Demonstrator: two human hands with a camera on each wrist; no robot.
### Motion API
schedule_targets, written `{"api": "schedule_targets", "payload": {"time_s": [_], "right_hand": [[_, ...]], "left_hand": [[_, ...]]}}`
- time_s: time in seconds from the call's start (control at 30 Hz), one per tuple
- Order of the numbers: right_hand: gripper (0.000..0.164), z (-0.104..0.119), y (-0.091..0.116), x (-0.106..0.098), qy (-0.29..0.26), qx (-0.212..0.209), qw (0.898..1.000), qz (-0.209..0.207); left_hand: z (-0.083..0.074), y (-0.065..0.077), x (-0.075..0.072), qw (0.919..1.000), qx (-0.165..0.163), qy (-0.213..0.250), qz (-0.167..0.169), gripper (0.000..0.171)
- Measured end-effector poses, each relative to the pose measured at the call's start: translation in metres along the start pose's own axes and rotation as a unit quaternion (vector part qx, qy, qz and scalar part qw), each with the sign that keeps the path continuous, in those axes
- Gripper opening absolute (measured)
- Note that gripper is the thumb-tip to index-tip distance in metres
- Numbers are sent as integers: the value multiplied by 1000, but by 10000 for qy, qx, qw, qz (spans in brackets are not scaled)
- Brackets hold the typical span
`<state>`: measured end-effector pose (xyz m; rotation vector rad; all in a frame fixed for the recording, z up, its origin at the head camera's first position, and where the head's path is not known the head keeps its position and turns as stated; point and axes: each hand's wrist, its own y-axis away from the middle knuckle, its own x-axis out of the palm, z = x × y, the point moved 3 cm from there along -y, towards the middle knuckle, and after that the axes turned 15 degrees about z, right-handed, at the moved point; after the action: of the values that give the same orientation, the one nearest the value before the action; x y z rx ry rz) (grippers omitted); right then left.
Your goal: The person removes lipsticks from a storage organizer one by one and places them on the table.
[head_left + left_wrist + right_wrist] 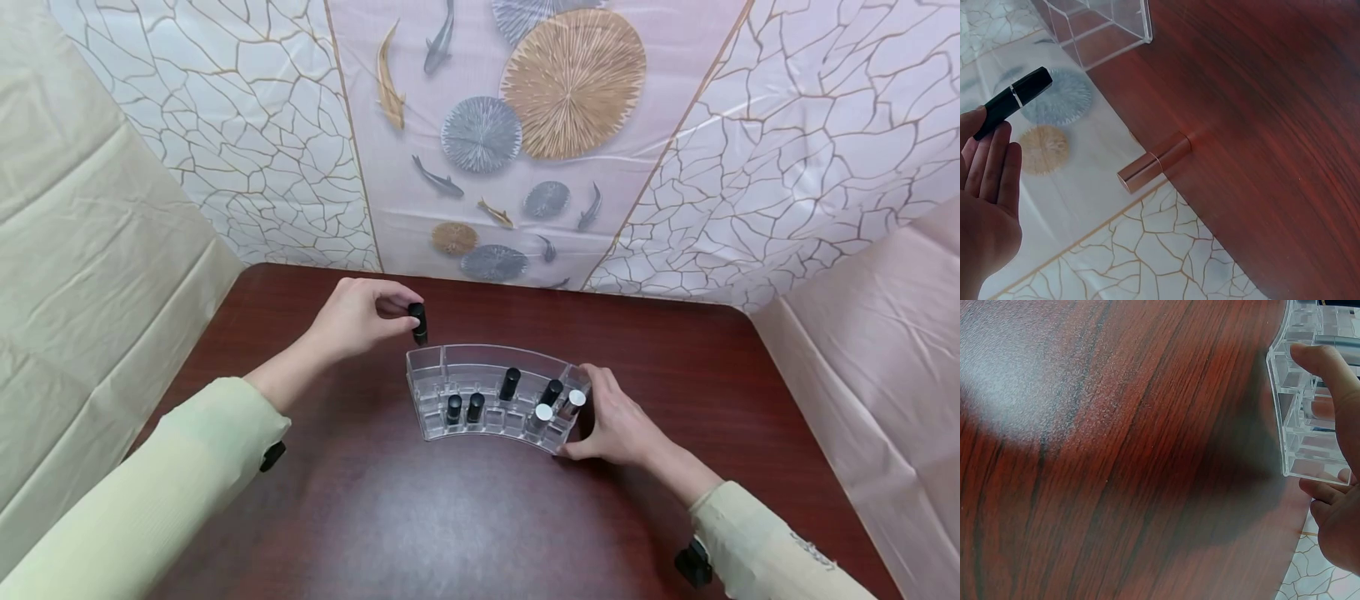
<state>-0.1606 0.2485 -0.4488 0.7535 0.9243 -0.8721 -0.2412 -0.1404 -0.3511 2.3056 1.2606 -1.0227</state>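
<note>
Your left hand (pixel 356 317) pinches the black tube (pixel 419 323) near the left rear corner of the organizer (pixel 495 356) that your right hand (pixel 618 425) grips.

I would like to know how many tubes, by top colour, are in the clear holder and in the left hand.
Black-topped tubes in holder: 4
White-topped tubes in holder: 2
Black tube in left hand: 1
Total: 7

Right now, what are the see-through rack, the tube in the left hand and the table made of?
Table: glossy wood or wood-look laminate, judging by grain and glare. Rack: clear, shiny plastic, probably acrylic; the table shows through. Lipstick-style tube: smooth black suggests plastic; silvery band maybe metal.
</note>
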Motion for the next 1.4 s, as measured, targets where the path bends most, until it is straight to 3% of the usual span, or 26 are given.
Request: {"api": "schedule_targets", "payload": {"time_s": [0.5,0.8,1.4], "right_hand": [[122,0,0,1,5,-44,10000,-45],[122,0,1,0,-3,-42,10000,-53],[121,-1,1,1,-4,-60,9999,-82]], "left_hand": [[26,-21,-13,9971,-632,-390,171,27],[40,-34,-18,9944,-846,-577,276,26],[56,-49,-1,9878,-1025,-1062,490,24]]}}
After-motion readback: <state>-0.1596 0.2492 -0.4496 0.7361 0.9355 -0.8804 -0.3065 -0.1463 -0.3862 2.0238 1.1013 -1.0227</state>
